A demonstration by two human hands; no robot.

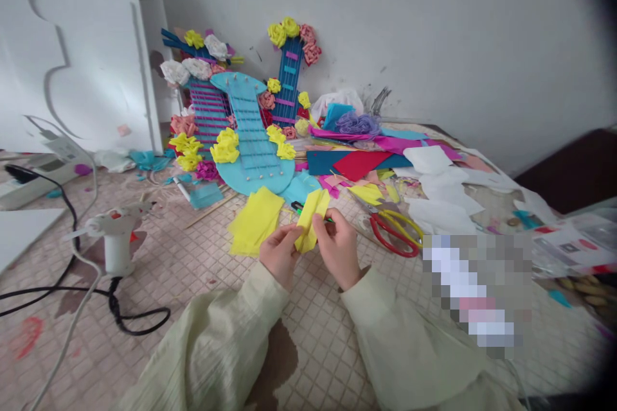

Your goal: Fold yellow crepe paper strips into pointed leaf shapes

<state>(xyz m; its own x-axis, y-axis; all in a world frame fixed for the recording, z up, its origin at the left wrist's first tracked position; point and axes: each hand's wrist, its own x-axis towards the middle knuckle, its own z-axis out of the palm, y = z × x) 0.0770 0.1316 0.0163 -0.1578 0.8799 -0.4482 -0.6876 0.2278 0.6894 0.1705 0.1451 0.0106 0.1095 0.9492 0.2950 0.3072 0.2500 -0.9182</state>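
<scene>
Between my two hands is a small piece of yellow crepe paper (pixel 311 215) with creases or folds along it. My left hand (pixel 282 250) pinches its lower left side. Closed on its right side is my right hand (pixel 339 247), the thumb lying against the paper. A stack of yellow crepe paper sheets (pixel 255 221) lies on the table just left of and behind my left hand. Behind the paper shows part of a dark and green tool (pixel 296 207), mostly hidden. Scissors (pixel 395 231) with red and yellow handles rest to the right.
A white glue gun (pixel 118 241) stands at left with black cable around it. At the back, a light-blue guitar-shaped craft (pixel 253 135) with yellow paper flowers leans among similar decorated pieces. Coloured paper sheets (pixel 361 164) and white scraps (pixel 443 189) cover the back right.
</scene>
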